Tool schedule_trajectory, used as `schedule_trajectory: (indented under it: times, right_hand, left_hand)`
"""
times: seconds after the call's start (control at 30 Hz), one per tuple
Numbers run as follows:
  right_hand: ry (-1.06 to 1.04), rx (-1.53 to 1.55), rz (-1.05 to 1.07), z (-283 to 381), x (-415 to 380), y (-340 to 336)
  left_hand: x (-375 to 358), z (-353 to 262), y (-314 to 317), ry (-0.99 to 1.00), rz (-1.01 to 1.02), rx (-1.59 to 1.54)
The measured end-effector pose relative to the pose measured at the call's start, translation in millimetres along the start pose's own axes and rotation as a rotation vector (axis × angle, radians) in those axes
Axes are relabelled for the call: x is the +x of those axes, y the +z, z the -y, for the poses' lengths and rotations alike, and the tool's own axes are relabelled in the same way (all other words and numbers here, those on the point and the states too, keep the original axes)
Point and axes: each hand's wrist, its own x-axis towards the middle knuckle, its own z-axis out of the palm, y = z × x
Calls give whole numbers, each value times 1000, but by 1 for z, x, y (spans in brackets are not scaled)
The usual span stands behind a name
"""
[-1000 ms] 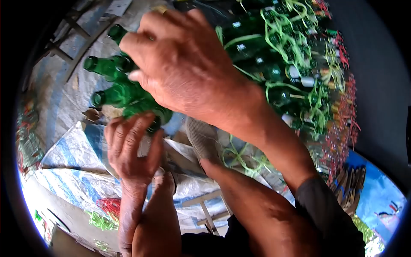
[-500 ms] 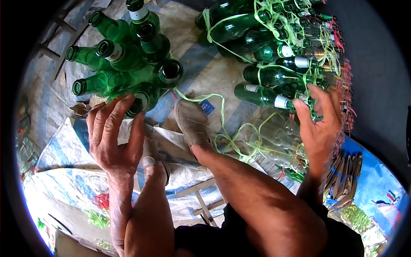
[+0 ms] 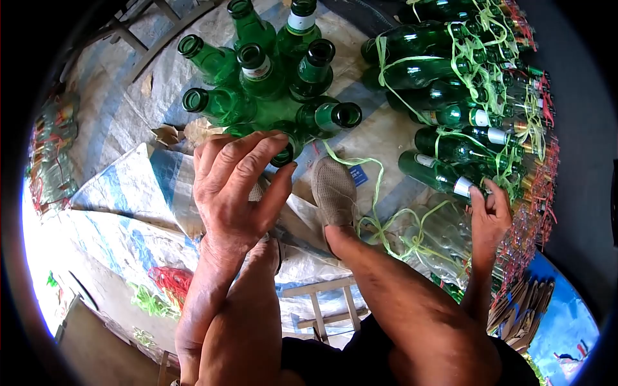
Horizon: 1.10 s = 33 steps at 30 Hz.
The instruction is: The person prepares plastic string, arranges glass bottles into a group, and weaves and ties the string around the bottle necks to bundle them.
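Several upright green glass bottles (image 3: 261, 80) stand in a cluster at upper left, mouths facing me. My left hand (image 3: 238, 183) is closed at the neck of the nearest bottle (image 3: 285, 153), its thumb and fingertips on either side of the mouth. My right hand (image 3: 491, 215) is at the right, its fingers curled at the neck of a lying green bottle (image 3: 428, 168) with a white neck label. That bottle is the nearest of a stack tied with light green string (image 3: 467, 71). A loose strand of string (image 3: 376, 174) runs from the upright cluster past my shoe.
Clear bottles (image 3: 441, 228) tied with string lie below the green stack. More bundled bottles (image 3: 541, 186) stand along the right. Flattened cardboard (image 3: 524, 312) is at lower right. A striped tarp (image 3: 122, 186) covers the ground; red string (image 3: 172, 283) lies at lower left.
The view has shifted, so everything sits farther right. My right hand's fingers have curled in closer around the lying bottle's neck. My left hand stays at the same upright bottle.
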Motion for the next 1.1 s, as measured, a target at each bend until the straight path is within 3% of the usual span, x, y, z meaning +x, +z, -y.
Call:
schedule_trajectory:
  times: [0.1,0.13,0.23,0.37,0.53,0.8,1.1]
  right_hand:
    - [0,18,20,-10,-5,4]
    - [-28,-63,58,16,-1,5]
    - [235,232,88,1,-7,22]
    - [321,257,137,4,-6,21]
    - [254,234,98,5,-6,28]
    - [133,212,34,25,-1,14]
    - [102,425,-2,78,10,-14]
  left_hand:
    - [0,1,-1,4,5,-3]
    - [0,0,-1,2,7,-8]
    - [2,0,-3,-7,19,2]
    - [3,-3,-6,-28,61,-4]
    - [4,-7,-10,-44,156,47]
    - [4,1,-7,39,139,58]
    - [7,7,-9,94,168,5]
